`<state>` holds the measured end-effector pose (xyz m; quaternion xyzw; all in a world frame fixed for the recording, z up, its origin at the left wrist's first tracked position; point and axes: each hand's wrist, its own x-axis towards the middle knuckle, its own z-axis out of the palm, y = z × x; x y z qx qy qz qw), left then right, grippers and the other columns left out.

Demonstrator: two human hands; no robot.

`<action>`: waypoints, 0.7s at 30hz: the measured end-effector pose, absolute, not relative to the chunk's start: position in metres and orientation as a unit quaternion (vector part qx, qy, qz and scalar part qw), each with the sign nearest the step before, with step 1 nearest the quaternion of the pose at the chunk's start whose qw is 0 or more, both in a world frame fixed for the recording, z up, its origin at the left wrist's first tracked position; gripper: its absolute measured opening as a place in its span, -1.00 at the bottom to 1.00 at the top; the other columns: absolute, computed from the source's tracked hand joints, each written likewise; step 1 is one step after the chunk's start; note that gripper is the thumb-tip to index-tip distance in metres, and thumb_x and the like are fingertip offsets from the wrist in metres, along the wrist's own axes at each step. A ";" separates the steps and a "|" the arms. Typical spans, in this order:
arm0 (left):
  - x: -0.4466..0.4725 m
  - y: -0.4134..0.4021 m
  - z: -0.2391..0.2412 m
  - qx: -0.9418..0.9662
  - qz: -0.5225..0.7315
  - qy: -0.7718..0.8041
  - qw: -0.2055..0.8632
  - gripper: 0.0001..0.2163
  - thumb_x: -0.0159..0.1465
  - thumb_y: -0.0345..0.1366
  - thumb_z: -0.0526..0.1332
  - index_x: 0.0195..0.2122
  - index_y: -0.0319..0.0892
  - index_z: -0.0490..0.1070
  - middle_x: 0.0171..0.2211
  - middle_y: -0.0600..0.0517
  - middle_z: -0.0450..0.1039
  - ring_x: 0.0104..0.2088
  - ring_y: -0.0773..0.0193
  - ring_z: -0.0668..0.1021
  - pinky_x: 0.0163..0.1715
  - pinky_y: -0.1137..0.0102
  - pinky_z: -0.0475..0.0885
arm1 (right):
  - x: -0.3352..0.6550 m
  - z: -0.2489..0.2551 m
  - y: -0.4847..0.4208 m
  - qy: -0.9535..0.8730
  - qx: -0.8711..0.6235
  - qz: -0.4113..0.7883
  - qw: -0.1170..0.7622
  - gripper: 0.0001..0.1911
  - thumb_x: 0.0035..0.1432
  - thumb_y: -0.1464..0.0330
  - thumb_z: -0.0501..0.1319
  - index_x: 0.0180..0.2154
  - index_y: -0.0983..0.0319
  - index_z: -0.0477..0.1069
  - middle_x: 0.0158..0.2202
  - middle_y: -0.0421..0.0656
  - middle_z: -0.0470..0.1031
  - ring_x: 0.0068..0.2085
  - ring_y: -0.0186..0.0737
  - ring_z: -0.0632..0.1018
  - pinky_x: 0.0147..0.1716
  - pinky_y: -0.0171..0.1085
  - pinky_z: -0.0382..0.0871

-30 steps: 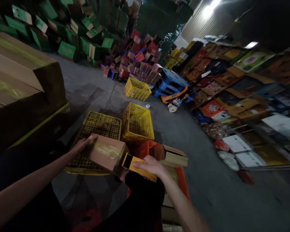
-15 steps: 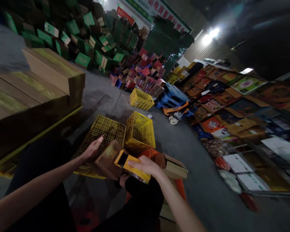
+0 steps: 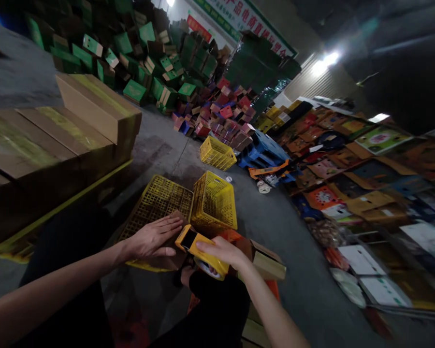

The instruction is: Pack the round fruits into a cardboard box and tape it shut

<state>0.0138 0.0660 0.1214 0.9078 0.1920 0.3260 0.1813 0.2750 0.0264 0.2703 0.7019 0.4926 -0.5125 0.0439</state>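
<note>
My left hand (image 3: 152, 239) lies flat with fingers stretched out on top of a small brown cardboard box (image 3: 166, 262), which rests on my lap and is mostly hidden under the hand. My right hand (image 3: 221, 252) grips a yellow tape dispenser (image 3: 199, 249) with a roll of tape under it, pressed against the box's right side.
Yellow plastic crates (image 3: 215, 202) stand on the concrete floor just ahead, another one (image 3: 217, 152) farther off. Stacked brown cartons (image 3: 68, 125) rise at left. Piles of green and red boxes (image 3: 188, 87) fill the back; flattened cartons (image 3: 348, 159) line the right. An open brown box (image 3: 266, 258) sits beside my right hand.
My left hand slid from the box's far left end onto its top and flattened. The box turned under it, and the tape dispenser moved slightly left along the box.
</note>
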 end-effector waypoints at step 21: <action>0.016 0.062 0.118 0.898 0.335 0.216 0.188 -0.28 0.36 0.14 0.11 0.41 -0.19 0.06 0.37 -0.18 0.14 0.38 0.00 0.18 0.39 0.10 0.04 | 0.308 0.276 0.012 0.488 0.690 -0.531 0.066 -0.45 0.14 -0.09 0.24 -0.26 0.30 0.51 -0.53 -0.16 0.55 -0.55 -0.27 0.56 -0.58 -0.40 0.41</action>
